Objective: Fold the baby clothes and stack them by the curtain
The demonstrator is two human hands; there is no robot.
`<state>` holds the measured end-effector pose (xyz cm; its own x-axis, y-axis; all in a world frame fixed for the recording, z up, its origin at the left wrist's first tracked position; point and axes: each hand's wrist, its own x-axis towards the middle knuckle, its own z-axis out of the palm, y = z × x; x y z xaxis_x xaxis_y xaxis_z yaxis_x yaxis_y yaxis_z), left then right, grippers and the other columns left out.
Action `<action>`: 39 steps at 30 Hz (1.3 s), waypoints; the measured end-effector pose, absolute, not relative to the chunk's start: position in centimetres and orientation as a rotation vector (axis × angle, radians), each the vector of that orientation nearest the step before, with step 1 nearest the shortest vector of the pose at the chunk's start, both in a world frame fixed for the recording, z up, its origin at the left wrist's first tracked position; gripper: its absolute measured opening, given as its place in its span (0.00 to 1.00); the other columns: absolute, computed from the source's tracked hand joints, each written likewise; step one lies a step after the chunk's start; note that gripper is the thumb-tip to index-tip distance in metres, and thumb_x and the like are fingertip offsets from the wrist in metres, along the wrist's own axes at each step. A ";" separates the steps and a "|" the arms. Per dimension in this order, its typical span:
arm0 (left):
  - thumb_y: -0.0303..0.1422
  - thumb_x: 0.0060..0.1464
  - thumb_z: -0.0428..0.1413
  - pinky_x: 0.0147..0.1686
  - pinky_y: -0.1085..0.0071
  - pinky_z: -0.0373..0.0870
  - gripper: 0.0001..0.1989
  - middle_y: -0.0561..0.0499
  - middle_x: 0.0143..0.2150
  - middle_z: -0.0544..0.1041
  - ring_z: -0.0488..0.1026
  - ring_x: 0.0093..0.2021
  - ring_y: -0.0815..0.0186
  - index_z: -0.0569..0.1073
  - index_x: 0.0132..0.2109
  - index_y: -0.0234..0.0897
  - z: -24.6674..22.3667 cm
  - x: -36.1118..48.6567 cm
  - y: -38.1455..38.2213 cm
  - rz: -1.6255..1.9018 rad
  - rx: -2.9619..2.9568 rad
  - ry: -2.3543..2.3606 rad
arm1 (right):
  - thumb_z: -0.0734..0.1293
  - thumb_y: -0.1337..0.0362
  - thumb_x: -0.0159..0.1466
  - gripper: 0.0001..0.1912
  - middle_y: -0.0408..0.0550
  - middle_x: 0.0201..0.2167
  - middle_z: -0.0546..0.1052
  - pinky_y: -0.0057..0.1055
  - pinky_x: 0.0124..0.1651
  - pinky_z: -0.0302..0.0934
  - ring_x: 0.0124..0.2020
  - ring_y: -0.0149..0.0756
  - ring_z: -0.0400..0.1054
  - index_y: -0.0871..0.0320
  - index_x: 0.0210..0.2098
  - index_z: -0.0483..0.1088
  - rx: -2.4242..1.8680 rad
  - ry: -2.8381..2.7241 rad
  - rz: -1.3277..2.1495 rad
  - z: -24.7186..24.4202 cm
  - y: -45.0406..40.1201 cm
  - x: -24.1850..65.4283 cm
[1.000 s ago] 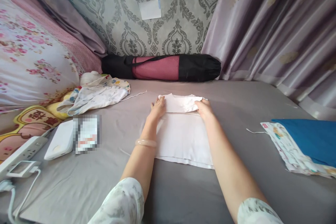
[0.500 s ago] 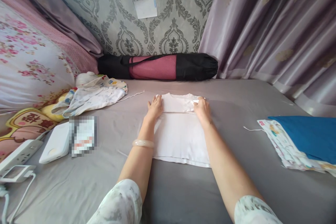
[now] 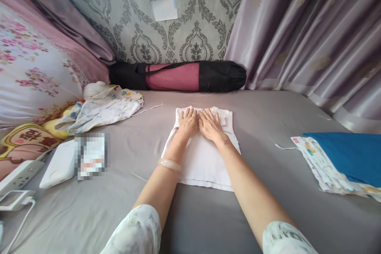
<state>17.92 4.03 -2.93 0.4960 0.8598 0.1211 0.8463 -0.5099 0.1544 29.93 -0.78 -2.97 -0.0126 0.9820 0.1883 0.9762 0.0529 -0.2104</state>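
A small white shirt (image 3: 205,162) lies spread on the grey bed sheet (image 3: 268,115), its sleeves folded in across the top part. My left hand (image 3: 188,123) rests flat on the upper part of the shirt, fingers outstretched and pointing away from me. Right beside it, my right hand (image 3: 210,124) also presses flat on the cloth with its fingers apart. A pale bangle (image 3: 169,164) circles my left wrist. The cloth under both palms is hidden.
Folded blue cloth (image 3: 345,158) lies on patterned clothing (image 3: 317,170) at right. Left are a crumpled patterned garment (image 3: 104,109), a white power bank (image 3: 58,164), a blurred packet (image 3: 91,156) and a power strip (image 3: 22,174). A rolled mat in a bag (image 3: 175,76) lies along the wall.
Both hands have moved from the shirt's upper side edges inward to its middle. The right hand has let go of the cloth, and the fingers now lie flat.
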 end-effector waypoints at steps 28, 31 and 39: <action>0.43 0.66 0.35 0.67 0.51 0.41 0.31 0.35 0.69 0.55 0.47 0.70 0.51 0.58 0.66 0.27 -3.7 17.3 4.7 0.383 2.525 1.739 | 0.48 0.57 0.71 0.30 0.56 0.70 0.49 0.48 0.68 0.30 0.70 0.44 0.39 0.66 0.68 0.51 -2.259 -1.828 0.016 -3.8 -0.4 30.5; 0.46 0.65 0.35 0.66 0.50 0.44 0.32 0.34 0.70 0.54 0.46 0.71 0.49 0.57 0.66 0.27 -4.2 17.1 5.1 0.277 2.460 1.769 | 0.47 0.57 0.71 0.30 0.57 0.70 0.50 0.48 0.68 0.32 0.70 0.44 0.41 0.67 0.68 0.51 -2.319 -1.813 0.075 -4.1 -0.4 30.6; 0.46 0.65 0.37 0.66 0.49 0.44 0.31 0.35 0.70 0.54 0.46 0.71 0.50 0.58 0.66 0.30 -3.6 17.0 4.9 0.273 2.420 1.753 | 0.47 0.58 0.71 0.31 0.57 0.70 0.48 0.48 0.69 0.31 0.70 0.44 0.40 0.67 0.68 0.49 -2.333 -1.828 0.121 -3.9 -0.4 30.6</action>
<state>17.05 4.90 -3.64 0.3045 0.9504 0.0637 0.9248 -0.3109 0.2193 30.63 -0.35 -3.86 0.2431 0.9690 0.0435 0.9548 -0.2311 -0.1871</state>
